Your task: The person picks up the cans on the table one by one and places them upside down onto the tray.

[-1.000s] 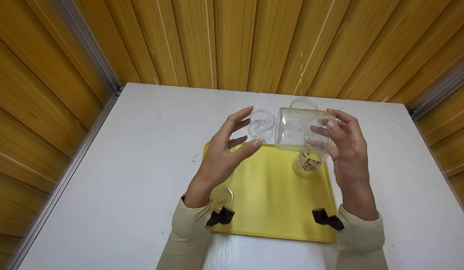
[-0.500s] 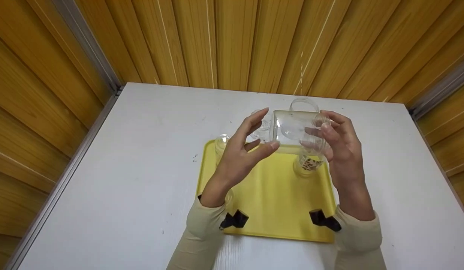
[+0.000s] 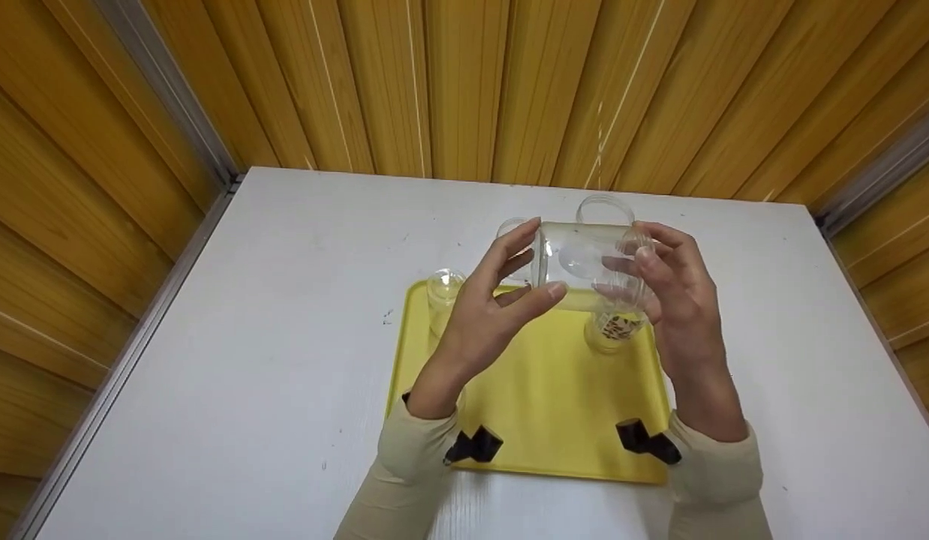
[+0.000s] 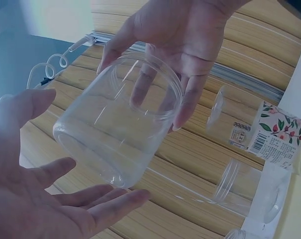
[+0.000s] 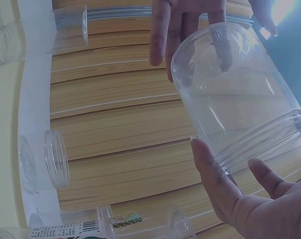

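Observation:
A clear, wide plastic jar (image 3: 581, 259) is held sideways above the back of the yellow tray, its threaded mouth to the right. My right hand (image 3: 686, 307) grips it around the mouth end, thumb on the near side. At the base end is my left hand (image 3: 483, 319), thumb and fingers spread about the bottom edge. The left wrist view shows those left fingers (image 4: 115, 204) fairly straight, close to the base; firm contact cannot be made out. Nothing shows inside the jar. Below it, partly covered, stands a clear bottle with a flowered label (image 3: 618, 327).
The yellow tray (image 3: 547, 420) lies on a white table (image 3: 284, 337). A slim clear container (image 3: 444, 289) stands at its back left corner. Behind the jar are a clear round container (image 3: 604, 206) and another (image 3: 511, 225) mostly hidden by my left fingers. Wood-look panels (image 3: 464, 90) rise behind.
My left hand has moved right, up to the jar's base. The right hand has brought the jar slightly left. The slim container at the tray's back left has come into sight.

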Tool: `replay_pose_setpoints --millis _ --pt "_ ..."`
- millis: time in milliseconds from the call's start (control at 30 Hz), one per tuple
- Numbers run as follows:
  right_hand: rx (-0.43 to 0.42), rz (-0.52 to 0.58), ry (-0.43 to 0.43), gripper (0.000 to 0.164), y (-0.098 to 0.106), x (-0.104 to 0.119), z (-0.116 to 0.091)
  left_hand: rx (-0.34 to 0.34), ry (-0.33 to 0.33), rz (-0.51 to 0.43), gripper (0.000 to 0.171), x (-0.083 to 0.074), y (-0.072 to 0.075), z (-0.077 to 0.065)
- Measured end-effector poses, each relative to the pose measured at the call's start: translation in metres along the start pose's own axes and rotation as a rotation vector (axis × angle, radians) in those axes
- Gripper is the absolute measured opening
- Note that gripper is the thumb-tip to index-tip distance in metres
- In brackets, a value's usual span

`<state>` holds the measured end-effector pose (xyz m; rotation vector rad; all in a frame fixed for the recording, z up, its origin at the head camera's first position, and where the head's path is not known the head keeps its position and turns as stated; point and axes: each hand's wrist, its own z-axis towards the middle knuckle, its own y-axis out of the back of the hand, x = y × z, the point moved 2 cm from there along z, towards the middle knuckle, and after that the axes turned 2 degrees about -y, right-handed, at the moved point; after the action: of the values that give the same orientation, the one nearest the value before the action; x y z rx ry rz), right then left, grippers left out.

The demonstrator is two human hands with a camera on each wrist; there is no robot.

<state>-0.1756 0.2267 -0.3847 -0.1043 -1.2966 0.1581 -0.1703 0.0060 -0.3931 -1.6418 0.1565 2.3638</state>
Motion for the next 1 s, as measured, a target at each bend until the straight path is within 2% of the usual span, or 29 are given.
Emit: replay_pose_setpoints --millis 200,500,733,1000 --pt "0.010 -0.016 -0.025 0.040 -0.0008 0.0004 -0.0006 -0.018 -0.009 -0.006 0.073 -0.0007 0.0001 0.0009" --pt "0.049 -0.059 -0.005 0.039 -0.0012 -0.0002 0.0002 -0.045 0.029 0.005 0.070 -0.0022 0.0015 -0.0008" --pt "0.067 -0.133 -0.025 0.042 -0.0011 0.0010 -0.0005 -0.066 0.006 0.004 0.068 0.0000 0.0017 -0.0007" --pt "0.048 -0.237 -0.052 0.045 -0.0014 0.0036 -0.0027 -0.104 -0.021 -0.032 0.068 0.0028 0.0014 -0.0001"
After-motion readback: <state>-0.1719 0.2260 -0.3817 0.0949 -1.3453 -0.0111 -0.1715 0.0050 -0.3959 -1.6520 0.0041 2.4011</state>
